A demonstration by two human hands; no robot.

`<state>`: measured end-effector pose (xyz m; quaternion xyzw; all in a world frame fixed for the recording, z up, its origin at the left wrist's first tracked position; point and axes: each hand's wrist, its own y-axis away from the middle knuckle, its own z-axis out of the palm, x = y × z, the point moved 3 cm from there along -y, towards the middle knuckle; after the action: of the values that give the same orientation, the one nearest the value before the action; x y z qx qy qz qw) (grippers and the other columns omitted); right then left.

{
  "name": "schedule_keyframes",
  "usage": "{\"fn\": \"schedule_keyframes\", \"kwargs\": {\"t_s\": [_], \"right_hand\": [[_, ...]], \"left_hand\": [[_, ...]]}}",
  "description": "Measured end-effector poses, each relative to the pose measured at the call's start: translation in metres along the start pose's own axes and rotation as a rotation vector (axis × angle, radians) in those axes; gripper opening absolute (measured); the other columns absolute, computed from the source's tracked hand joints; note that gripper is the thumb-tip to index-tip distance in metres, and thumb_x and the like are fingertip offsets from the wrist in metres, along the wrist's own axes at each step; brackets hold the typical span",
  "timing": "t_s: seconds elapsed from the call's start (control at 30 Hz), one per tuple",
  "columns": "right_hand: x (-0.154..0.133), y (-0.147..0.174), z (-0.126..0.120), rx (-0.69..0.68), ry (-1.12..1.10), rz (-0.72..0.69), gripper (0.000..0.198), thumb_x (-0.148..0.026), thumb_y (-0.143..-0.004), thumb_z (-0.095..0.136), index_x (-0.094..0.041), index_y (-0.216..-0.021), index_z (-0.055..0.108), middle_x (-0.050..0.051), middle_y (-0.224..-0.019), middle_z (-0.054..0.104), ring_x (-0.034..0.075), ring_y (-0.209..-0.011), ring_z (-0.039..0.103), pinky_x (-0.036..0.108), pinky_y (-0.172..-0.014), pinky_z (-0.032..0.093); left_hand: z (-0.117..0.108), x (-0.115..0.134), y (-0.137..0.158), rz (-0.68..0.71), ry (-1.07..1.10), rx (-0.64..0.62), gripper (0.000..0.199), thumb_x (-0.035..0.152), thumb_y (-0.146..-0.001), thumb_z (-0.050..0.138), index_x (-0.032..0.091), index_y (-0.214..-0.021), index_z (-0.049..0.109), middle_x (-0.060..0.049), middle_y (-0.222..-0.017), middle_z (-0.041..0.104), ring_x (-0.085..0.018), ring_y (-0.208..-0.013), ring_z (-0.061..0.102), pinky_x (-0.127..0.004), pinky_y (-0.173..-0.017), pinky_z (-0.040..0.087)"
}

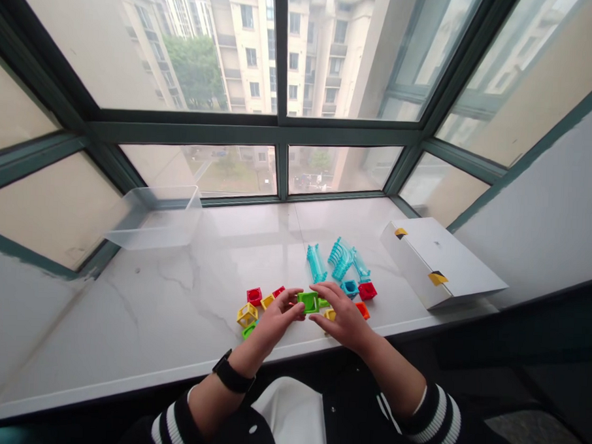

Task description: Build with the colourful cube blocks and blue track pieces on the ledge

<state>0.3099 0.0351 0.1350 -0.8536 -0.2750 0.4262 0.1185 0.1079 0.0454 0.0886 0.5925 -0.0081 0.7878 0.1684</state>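
Close to the front edge of the sill, a bright green hollow block (pixel 308 303) is between my two hands. My left hand (pixel 278 319) grips its left side with thumb and fingers. From the other side my right hand (pixel 345 317) reaches in, with thumb and forefinger at the block's right corners. Another green piece (pixel 324 303) shows partly under the right fingers; whether it joins the block I cannot tell. A yellow block (pixel 330 314) is partly hidden by that hand. Left of my left hand lie a yellow cube (pixel 247 315), a red block (pixel 254 297) and a green block (pixel 249 330).
Translucent turquoise track pieces (pixel 341 258) lie beyond my hands, with a blue block (pixel 350 289), a red block (pixel 367 291) and an orange block (pixel 362 310) nearer. A clear plastic tub (pixel 158 232) stands back left, a white box (pixel 444 261) right. Windows enclose the marble-patterned sill (pixel 174 308).
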Motion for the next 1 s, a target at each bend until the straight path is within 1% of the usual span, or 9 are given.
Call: {"fn": "schedule_keyframes", "kwargs": {"t_s": [0.07, 0.17, 0.3, 0.4, 0.5, 0.63, 0.7, 0.8, 1.0], "right_hand": [[0.002, -0.005, -0.006, -0.044, 0.045, -0.009, 0.055, -0.029, -0.095, 0.074, -0.03, -0.148, 0.059, 0.012, -0.137, 0.064, 0.029, -0.128, 0.064, 0.048, -0.109, 0.057], [0.006, -0.014, -0.017, -0.115, 0.124, -0.02, 0.052, -0.024, -0.094, 0.073, -0.031, -0.145, 0.062, 0.011, -0.128, 0.067, 0.029, -0.119, 0.067, 0.048, -0.106, 0.058], [0.018, -0.021, -0.036, -0.138, 0.189, 0.006, 0.049, -0.021, -0.092, 0.071, -0.028, -0.14, 0.063, 0.011, -0.128, 0.067, 0.029, -0.117, 0.068, 0.048, -0.104, 0.059], [0.029, -0.02, -0.05, -0.122, 0.214, 0.035, 0.049, -0.017, -0.09, 0.069, -0.028, -0.138, 0.062, 0.01, -0.129, 0.065, 0.029, -0.12, 0.066, 0.048, -0.106, 0.057], [0.038, -0.016, -0.06, -0.057, 0.237, 0.074, 0.049, -0.014, -0.088, 0.065, -0.027, -0.135, 0.061, 0.01, -0.131, 0.062, 0.029, -0.124, 0.064, 0.049, -0.109, 0.056], [0.047, -0.014, -0.064, -0.014, 0.269, 0.136, 0.046, -0.016, -0.088, 0.065, -0.025, -0.133, 0.061, 0.011, -0.131, 0.059, 0.029, -0.123, 0.063, 0.049, -0.108, 0.057], [0.05, -0.013, -0.062, -0.035, 0.275, 0.146, 0.045, -0.016, -0.089, 0.066, -0.025, -0.133, 0.061, 0.011, -0.13, 0.059, 0.029, -0.122, 0.064, 0.048, -0.108, 0.057], [0.055, -0.014, -0.056, -0.07, 0.282, 0.163, 0.045, -0.016, -0.089, 0.067, -0.026, -0.133, 0.063, 0.01, -0.128, 0.06, 0.027, -0.118, 0.065, 0.046, -0.106, 0.057], [0.067, -0.018, -0.044, -0.172, 0.367, 0.166, 0.045, -0.015, -0.088, 0.074, -0.025, -0.131, 0.067, 0.009, -0.123, 0.066, 0.028, -0.116, 0.064, 0.047, -0.106, 0.054]], "left_hand": [[0.005, 0.0, -0.007, 0.01, -0.008, -0.01, 0.05, 0.043, -0.083, 0.086, 0.021, -0.126, 0.074, -0.011, -0.111, 0.072, -0.023, -0.09, 0.072, -0.038, -0.086, 0.059], [0.014, 0.001, -0.02, 0.046, -0.082, -0.038, 0.05, 0.046, -0.086, 0.085, 0.019, -0.127, 0.073, -0.01, -0.104, 0.073, -0.022, -0.086, 0.073, -0.037, -0.086, 0.058], [0.023, 0.0, -0.037, 0.116, -0.248, -0.106, 0.053, 0.053, -0.096, 0.07, 0.022, -0.138, 0.064, -0.01, -0.114, 0.073, -0.021, -0.09, 0.074, -0.038, -0.087, 0.059], [0.019, -0.005, -0.047, 0.251, -0.582, -0.079, 0.038, 0.047, -0.104, 0.056, 0.025, -0.135, 0.063, -0.008, -0.117, 0.073, -0.021, -0.094, 0.072, -0.039, -0.088, 0.059], [0.013, -0.02, -0.055, 0.373, -0.934, -0.069, 0.025, 0.031, -0.101, 0.06, 0.025, -0.124, 0.065, -0.006, -0.113, 0.073, -0.022, -0.099, 0.07, -0.041, -0.093, 0.058], [0.016, -0.044, -0.069, 0.481, -1.189, -0.122, 0.04, 0.024, -0.091, 0.073, 0.023, -0.129, 0.06, -0.009, -0.123, 0.07, -0.029, -0.117, 0.066, -0.047, -0.104, 0.055], [0.021, -0.052, -0.076, 0.49, -1.268, -0.136, 0.046, 0.027, -0.09, 0.077, 0.023, -0.132, 0.058, -0.011, -0.129, 0.068, -0.031, -0.12, 0.065, -0.049, -0.105, 0.054], [0.028, -0.06, -0.084, 0.446, -1.335, -0.149, 0.05, 0.032, -0.089, 0.079, 0.021, -0.133, 0.058, -0.013, -0.129, 0.07, -0.032, -0.118, 0.067, -0.049, -0.103, 0.055], [0.027, -0.072, -0.089, 0.395, -1.313, -0.127, 0.042, 0.036, -0.093, 0.076, 0.023, -0.129, 0.06, -0.011, -0.126, 0.074, -0.031, -0.116, 0.07, -0.046, -0.102, 0.055]]}}
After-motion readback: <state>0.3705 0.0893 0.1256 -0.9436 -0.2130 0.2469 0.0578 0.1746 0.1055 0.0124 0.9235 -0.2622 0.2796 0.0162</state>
